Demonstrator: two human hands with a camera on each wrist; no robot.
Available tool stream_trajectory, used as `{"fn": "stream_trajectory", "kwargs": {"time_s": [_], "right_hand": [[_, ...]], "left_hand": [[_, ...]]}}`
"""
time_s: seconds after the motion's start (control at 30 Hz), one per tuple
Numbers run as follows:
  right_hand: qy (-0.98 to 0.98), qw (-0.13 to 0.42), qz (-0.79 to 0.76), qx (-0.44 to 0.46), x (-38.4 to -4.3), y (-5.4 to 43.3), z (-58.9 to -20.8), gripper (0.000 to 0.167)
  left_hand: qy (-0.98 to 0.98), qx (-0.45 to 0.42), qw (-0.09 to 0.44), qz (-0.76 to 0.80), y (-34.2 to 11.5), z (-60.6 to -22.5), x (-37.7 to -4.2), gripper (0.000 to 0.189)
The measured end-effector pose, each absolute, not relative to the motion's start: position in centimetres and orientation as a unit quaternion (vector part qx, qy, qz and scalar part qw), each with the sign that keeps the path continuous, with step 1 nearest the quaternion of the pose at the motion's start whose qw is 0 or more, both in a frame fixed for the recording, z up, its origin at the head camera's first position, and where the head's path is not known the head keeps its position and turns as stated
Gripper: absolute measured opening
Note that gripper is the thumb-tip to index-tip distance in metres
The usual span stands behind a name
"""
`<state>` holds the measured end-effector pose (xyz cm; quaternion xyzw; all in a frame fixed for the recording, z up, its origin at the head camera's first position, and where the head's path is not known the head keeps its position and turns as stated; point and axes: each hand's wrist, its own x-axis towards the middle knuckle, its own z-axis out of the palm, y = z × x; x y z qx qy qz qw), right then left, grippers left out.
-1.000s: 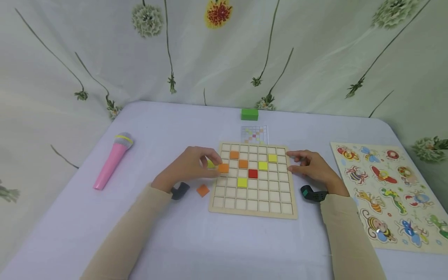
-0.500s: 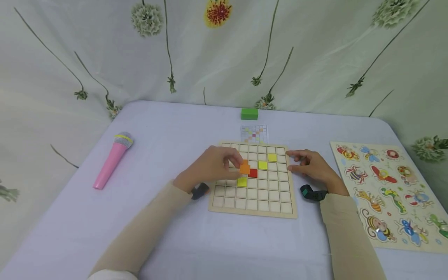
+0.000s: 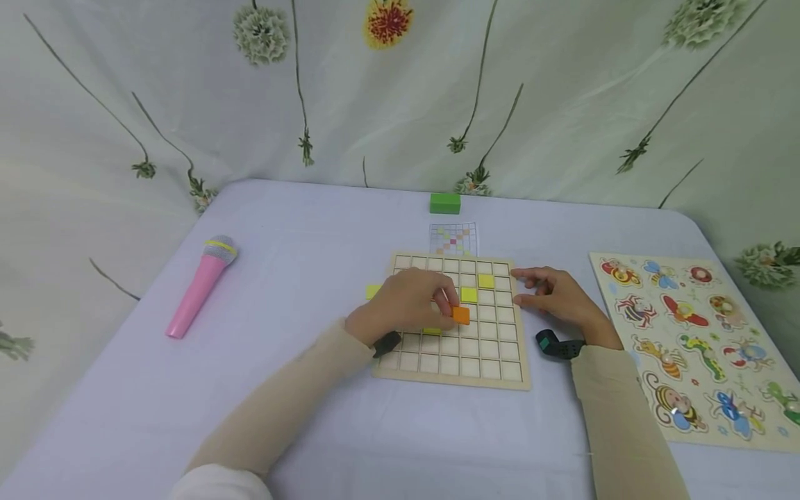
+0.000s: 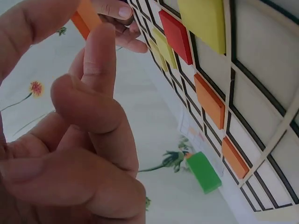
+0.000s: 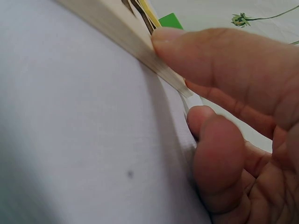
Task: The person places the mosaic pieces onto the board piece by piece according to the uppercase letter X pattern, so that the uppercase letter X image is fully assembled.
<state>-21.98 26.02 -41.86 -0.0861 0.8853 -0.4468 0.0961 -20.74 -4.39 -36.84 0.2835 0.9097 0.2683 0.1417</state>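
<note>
Between thumb and fingertips my left hand [image 3: 409, 298] pinches an orange square tile [image 3: 461, 315], held over the middle of a wooden grid board [image 3: 459, 364]. Yellow tiles [image 3: 486, 281] lie in some of the cells. In the left wrist view a red tile [image 4: 175, 36] and two more orange tiles [image 4: 210, 101] also sit in the grid; from the head they are hidden behind the left hand. My right hand [image 3: 553, 298] rests beside the board, its thumb and index finger touching the right edge, the other fingers curled in loosely. It holds no tile.
A loose yellow tile [image 3: 373, 290] lies at the board's left edge. Behind the board are a printed pattern card [image 3: 453, 239] and a green block [image 3: 445, 203]. A pink toy microphone [image 3: 203, 288] is at left, an insect puzzle board [image 3: 681, 347] at right.
My left hand has carried the orange tile rightward from the board's left edge to over its middle. The right hand has stayed at the right edge.
</note>
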Motion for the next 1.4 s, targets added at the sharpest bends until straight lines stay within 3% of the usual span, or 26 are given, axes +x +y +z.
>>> {"fn": "stream_trajectory", "kwargs": {"time_s": [1.1,1.4], "right_hand": [[0.882,0.097,-0.455,-0.075,-22.3,26.1,-42.0,0.059],[0.883,0.094,-0.455,-0.074,-22.2,26.0,-42.0,0.057]], "left_hand": [[0.933,0.262,0.178,0.170,-0.7,-37.4,-20.7,0.020],[0.935,0.267,0.139,0.185,-2.4,-36.8,-20.3,0.024]]}}
